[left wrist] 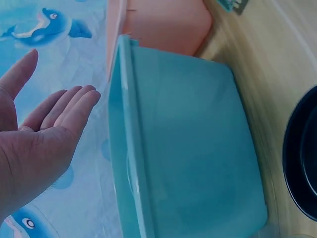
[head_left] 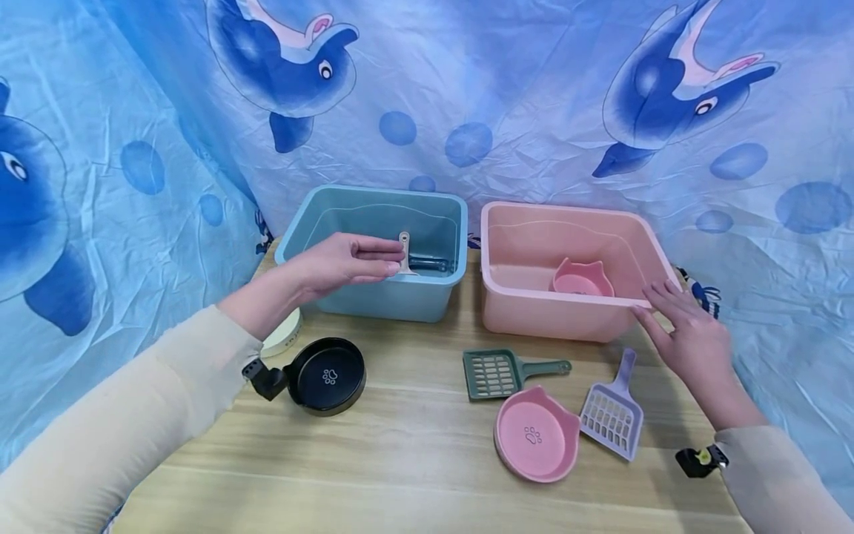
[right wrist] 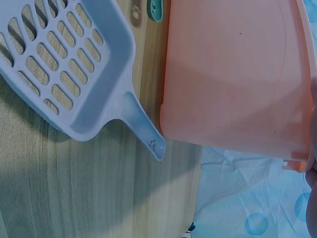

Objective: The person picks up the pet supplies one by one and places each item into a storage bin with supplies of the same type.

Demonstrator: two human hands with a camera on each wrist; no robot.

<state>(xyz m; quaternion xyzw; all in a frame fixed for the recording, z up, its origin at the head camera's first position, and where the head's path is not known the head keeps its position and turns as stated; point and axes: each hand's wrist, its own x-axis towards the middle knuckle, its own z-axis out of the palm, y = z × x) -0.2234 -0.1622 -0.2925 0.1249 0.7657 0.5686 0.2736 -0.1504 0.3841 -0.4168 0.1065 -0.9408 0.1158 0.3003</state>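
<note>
My left hand [head_left: 350, 259] hovers above the front of the blue bin [head_left: 373, 300], fingers straight and nothing held. In the left wrist view it is seen beside the bin's rim, palm bare. Inside that bin lie a pale scoop [head_left: 404, 241], its lower part hidden, and a dark blue handle [head_left: 429, 263]. My right hand [head_left: 694, 334] rests its fingers on the front right corner of the pink bin [head_left: 554, 315]. That bin contains a pink cat-eared bowl [head_left: 580, 278]. A lilac litter scoop [head_left: 612, 415] lies on the table close to my right hand.
On the wooden table [head_left: 414, 460] lie a green litter scoop [head_left: 494, 374], a pink cat-eared dish [head_left: 537, 437] and a black paw-print bowl [head_left: 327, 377]. A cream bowl [head_left: 287, 334] is partly hidden by my left arm. A blue dolphin-print curtain [head_left: 520, 96] hangs behind.
</note>
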